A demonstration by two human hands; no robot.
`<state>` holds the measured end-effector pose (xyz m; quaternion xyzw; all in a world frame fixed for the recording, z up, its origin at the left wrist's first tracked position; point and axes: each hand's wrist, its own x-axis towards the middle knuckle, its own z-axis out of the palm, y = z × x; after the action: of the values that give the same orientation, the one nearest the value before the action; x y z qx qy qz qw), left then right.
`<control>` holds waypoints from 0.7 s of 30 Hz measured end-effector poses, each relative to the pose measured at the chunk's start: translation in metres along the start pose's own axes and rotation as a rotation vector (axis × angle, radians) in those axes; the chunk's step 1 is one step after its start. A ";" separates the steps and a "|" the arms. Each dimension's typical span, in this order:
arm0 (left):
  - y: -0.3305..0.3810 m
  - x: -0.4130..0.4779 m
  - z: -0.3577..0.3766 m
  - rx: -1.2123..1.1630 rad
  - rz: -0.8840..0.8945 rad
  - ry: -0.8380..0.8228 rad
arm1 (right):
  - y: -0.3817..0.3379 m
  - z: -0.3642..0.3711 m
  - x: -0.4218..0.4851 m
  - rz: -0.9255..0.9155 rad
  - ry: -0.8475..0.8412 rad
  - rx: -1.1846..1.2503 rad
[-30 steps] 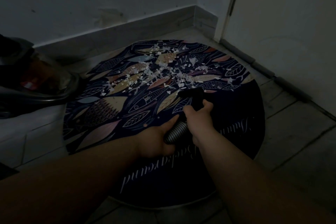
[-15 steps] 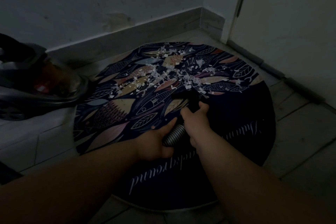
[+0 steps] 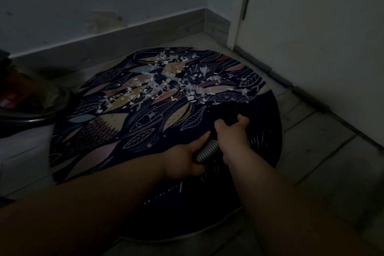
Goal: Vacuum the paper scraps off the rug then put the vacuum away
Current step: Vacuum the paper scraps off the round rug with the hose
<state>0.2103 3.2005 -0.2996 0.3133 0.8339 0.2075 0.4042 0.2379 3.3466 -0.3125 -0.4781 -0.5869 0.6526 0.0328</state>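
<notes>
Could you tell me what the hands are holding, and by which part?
The left hand grips the vacuum's ribbed grey hose; the right hand grips the black nozzle piece ahead of it.

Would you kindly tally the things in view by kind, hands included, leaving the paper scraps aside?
Rug: 1
Vacuum body: 1
Hose: 1
Hands: 2, left hand and right hand
Total: 5
</notes>
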 end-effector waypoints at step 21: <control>0.075 0.083 0.011 0.068 0.031 -0.122 | -0.012 -0.081 0.045 -0.033 0.209 0.115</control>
<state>0.2061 3.3123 -0.3066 0.3516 0.8093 0.1658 0.4404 0.2612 3.4376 -0.3177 -0.5310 -0.5498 0.6312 0.1319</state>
